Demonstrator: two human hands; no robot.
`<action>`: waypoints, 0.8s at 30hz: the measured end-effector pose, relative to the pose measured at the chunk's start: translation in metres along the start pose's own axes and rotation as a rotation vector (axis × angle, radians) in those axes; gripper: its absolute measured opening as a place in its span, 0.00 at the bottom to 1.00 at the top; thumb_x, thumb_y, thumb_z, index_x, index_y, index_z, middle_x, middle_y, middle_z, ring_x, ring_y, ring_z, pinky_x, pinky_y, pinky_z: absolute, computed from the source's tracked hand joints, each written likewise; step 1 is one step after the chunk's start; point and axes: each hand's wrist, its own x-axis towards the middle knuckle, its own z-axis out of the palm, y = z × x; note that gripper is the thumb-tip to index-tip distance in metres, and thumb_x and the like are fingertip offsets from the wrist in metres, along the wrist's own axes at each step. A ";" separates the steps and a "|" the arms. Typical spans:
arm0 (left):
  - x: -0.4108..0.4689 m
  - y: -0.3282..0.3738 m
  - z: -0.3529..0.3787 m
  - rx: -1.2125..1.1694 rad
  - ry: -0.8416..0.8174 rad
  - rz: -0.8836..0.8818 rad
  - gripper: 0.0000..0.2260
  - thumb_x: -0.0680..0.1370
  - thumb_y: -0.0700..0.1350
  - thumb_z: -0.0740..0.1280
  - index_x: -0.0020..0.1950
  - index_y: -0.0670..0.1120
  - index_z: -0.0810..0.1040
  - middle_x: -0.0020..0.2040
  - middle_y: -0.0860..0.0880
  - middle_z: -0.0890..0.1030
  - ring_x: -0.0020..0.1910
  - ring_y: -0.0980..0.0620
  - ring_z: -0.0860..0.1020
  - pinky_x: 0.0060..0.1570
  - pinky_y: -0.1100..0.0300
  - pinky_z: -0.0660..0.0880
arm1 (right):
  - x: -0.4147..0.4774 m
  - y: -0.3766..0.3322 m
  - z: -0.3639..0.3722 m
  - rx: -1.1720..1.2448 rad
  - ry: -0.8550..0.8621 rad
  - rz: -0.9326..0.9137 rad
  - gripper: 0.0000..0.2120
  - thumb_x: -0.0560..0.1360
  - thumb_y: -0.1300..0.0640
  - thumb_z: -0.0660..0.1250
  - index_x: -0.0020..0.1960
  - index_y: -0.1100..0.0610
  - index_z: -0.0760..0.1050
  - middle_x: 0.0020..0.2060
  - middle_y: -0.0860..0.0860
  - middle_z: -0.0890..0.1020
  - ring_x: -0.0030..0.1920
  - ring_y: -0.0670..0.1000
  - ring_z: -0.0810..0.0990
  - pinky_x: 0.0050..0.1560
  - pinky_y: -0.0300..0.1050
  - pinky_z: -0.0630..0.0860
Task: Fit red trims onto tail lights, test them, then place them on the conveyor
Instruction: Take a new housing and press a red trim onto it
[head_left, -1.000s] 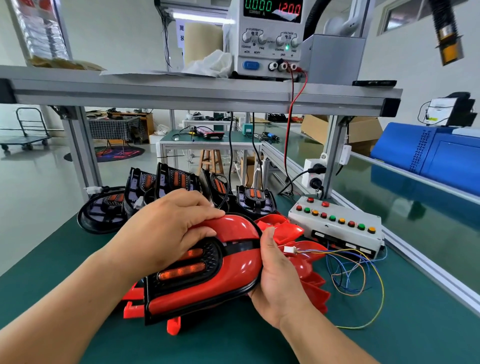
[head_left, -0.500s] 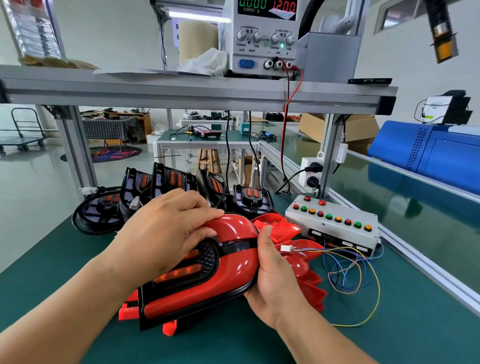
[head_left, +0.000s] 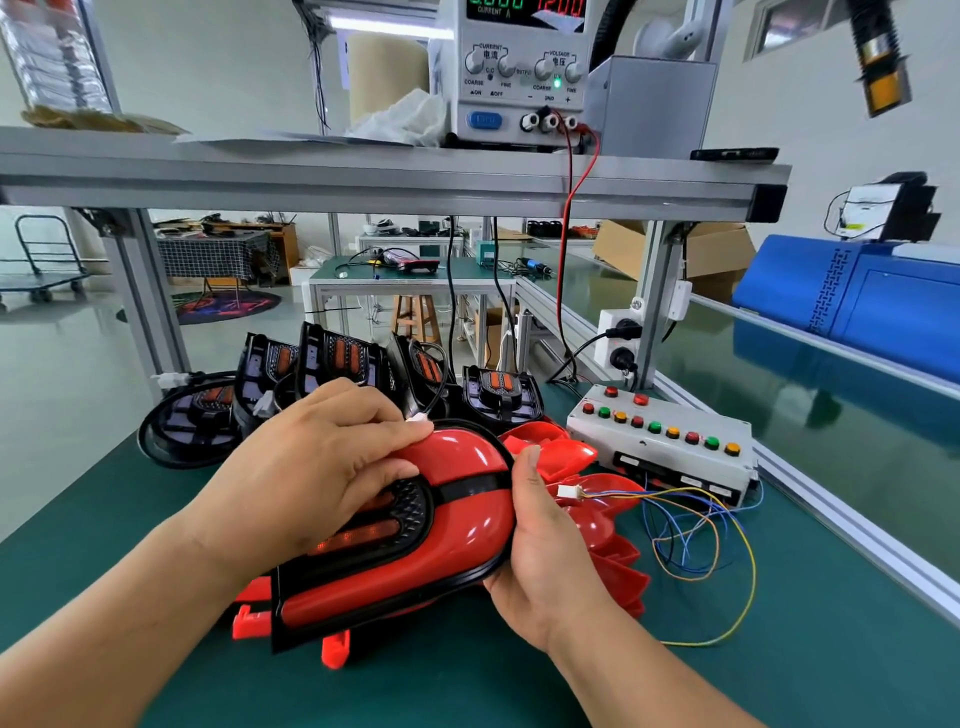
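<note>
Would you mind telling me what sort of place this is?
Probably a factory assembly-and-test station: a bench power supply sits on the shelf, a push-button test box stands on the green bench, and black tail lights stand in a row.

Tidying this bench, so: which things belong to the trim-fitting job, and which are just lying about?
Job: held tail light, red trim on it, spare red trims, untrimmed tail lights, button box, power supply.
Lying about: white cloth, cardboard box, trolley.
</note>
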 end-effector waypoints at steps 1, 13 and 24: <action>0.000 0.000 0.001 0.013 -0.003 -0.005 0.22 0.78 0.57 0.56 0.61 0.47 0.83 0.48 0.54 0.80 0.48 0.50 0.78 0.48 0.56 0.78 | 0.001 0.000 0.000 0.000 -0.001 0.002 0.37 0.72 0.34 0.58 0.74 0.54 0.66 0.55 0.60 0.84 0.55 0.62 0.83 0.53 0.55 0.82; 0.002 0.002 0.007 -0.077 -0.187 -0.114 0.22 0.78 0.63 0.44 0.71 0.72 0.61 0.66 0.67 0.70 0.60 0.62 0.74 0.50 0.62 0.75 | -0.002 -0.001 0.001 0.033 -0.055 -0.075 0.32 0.71 0.37 0.67 0.67 0.56 0.73 0.59 0.62 0.81 0.59 0.66 0.80 0.62 0.70 0.73; -0.019 0.019 0.027 -1.259 0.313 -0.946 0.14 0.75 0.61 0.61 0.59 0.66 0.75 0.50 0.51 0.86 0.50 0.47 0.85 0.40 0.55 0.82 | -0.002 -0.005 0.004 0.086 -0.017 -0.191 0.32 0.69 0.42 0.70 0.67 0.58 0.73 0.60 0.63 0.80 0.61 0.66 0.79 0.62 0.69 0.73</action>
